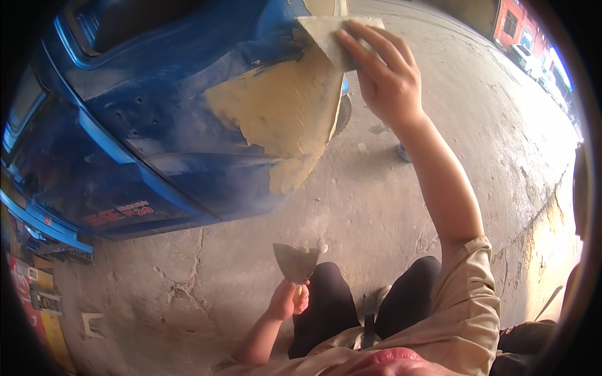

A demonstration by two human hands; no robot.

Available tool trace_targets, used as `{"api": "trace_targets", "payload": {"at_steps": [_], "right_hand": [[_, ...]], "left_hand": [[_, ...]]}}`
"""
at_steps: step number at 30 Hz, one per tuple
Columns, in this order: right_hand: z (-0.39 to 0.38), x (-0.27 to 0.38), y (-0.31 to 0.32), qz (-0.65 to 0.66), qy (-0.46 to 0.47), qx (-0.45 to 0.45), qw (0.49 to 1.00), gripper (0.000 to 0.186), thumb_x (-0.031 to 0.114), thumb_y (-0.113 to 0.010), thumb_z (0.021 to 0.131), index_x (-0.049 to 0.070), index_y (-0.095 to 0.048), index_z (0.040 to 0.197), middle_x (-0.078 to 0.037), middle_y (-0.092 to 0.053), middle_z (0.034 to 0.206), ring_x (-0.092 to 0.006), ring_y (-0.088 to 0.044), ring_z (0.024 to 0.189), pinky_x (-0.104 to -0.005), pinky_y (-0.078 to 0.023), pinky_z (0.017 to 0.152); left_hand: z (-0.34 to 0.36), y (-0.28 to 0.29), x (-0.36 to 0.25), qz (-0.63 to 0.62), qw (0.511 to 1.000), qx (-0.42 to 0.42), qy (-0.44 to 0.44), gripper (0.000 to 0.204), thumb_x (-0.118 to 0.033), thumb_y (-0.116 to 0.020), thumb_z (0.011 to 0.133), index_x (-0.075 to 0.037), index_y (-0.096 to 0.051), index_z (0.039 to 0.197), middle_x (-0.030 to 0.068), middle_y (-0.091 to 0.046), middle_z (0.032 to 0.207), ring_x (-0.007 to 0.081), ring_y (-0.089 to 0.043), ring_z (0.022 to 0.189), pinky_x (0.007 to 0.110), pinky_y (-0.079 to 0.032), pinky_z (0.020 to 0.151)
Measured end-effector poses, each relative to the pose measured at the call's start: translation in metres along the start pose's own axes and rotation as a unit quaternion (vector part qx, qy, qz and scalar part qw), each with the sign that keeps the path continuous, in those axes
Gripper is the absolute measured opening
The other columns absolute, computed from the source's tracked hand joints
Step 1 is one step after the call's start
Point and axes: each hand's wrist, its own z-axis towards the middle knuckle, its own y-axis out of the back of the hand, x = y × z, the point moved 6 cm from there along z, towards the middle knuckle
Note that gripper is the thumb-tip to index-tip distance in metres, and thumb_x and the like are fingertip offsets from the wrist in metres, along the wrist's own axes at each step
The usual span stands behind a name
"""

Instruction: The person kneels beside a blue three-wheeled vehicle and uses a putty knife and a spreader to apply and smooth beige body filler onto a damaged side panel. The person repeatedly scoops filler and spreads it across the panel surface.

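Okay, nearest first: tan sleeve (467,294) at lower right, 2 dark-trousered knees (323,301) bent below center. Left hand (290,301) is just beside the left knee, fingers curled around the handle of a putty knife (296,262). Its wide blade points up and away from the body, above the floor, well apart from the bodywork.

Concrete floor (244,269) has branching cracks at left. Small pale stool-like item (93,324) stands at lower left; can't tell exactly what it is.

Right arm is stretched forward. Right hand (394,84) holds a thin flat spreader (326,39) at the far end of the worked panel. Fingers extended across its face, slight gaps between them; thumb hidden, can't tell its position. Spreader overlaps the edge of the filler in view; exact contact line isn't clear.

Beige filler (276,113) covers the right-hand corner of the blue vehicle body (169,119), ragged on its left side, with a smaller patch lower down. Small dark holes and scuffed paint left of it. Dark wheel (344,116) partly visible behind the corner.

Farthest: red building (517,22) and a parked white vehicle (522,55), upper right.
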Motion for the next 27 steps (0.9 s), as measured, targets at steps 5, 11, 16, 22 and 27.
{"api": "trace_targets", "payload": {"at_steps": [5, 11, 16, 22, 27], "right_hand": [[-0.037, 0.025, -0.001, -0.018, -0.011, 0.036, 0.999, 0.048, 0.007, -0.065, 0.066, 0.020, -0.071, 0.112, 0.000, -0.061, 0.123, -0.0192, -0.060, 0.104, -0.0331, -0.048, 0.085], [-0.082, 0.049, -0.007, 0.005, -0.007, 0.021, 1.000, 0.043, 0.013, -0.064, 0.067, 0.018, -0.073, 0.109, -0.003, -0.061, 0.122, -0.0193, -0.060, 0.100, -0.0330, -0.047, 0.083], [-0.111, 0.068, -0.013, 0.016, -0.028, 0.008, 0.999, 0.044, 0.014, -0.064, 0.065, 0.017, -0.074, 0.107, -0.003, -0.061, 0.119, -0.0184, -0.058, 0.095, -0.0322, -0.047, 0.077], [-0.149, 0.087, -0.019, 0.036, -0.043, 0.031, 0.998, 0.045, 0.016, -0.062, 0.067, 0.018, -0.073, 0.110, -0.004, -0.060, 0.121, -0.0197, -0.056, 0.096, -0.0318, -0.047, 0.075], [-0.169, 0.102, -0.020, 0.045, -0.065, 0.042, 0.996, 0.043, 0.018, -0.063, 0.069, 0.020, -0.073, 0.111, -0.004, -0.060, 0.122, -0.0204, -0.056, 0.096, -0.0320, -0.047, 0.076]], "left_hand": [[0.006, 0.010, -0.004, 0.027, 0.999, 0.012, 0.013, 0.047, -0.045, -0.040, 0.102, -0.001, -0.047, 0.115, 0.0073, -0.051, 0.070, 0.0150, -0.048, 0.051, 0.028, -0.041, 0.046], [0.030, 0.001, 0.008, 0.019, 1.000, -0.018, 0.005, 0.043, -0.040, -0.038, 0.103, 0.000, -0.047, 0.115, 0.0100, -0.051, 0.072, 0.0163, -0.049, 0.052, 0.029, -0.041, 0.047], [0.032, 0.009, 0.008, 0.066, 0.996, -0.056, -0.017, 0.040, -0.037, -0.036, 0.104, 0.000, -0.046, 0.115, 0.0103, -0.050, 0.071, 0.0171, -0.048, 0.052, 0.031, -0.041, 0.047], [0.031, 0.011, 0.010, 0.049, 0.996, -0.068, -0.017, 0.039, -0.035, -0.035, 0.104, 0.001, -0.047, 0.114, 0.0084, -0.052, 0.074, 0.0146, -0.048, 0.053, 0.027, -0.041, 0.047], [0.026, 0.010, 0.021, 0.031, 0.997, -0.074, -0.013, 0.039, -0.035, -0.035, 0.104, 0.001, -0.047, 0.115, 0.0080, -0.052, 0.072, 0.0140, -0.047, 0.052, 0.027, -0.040, 0.047]]}}
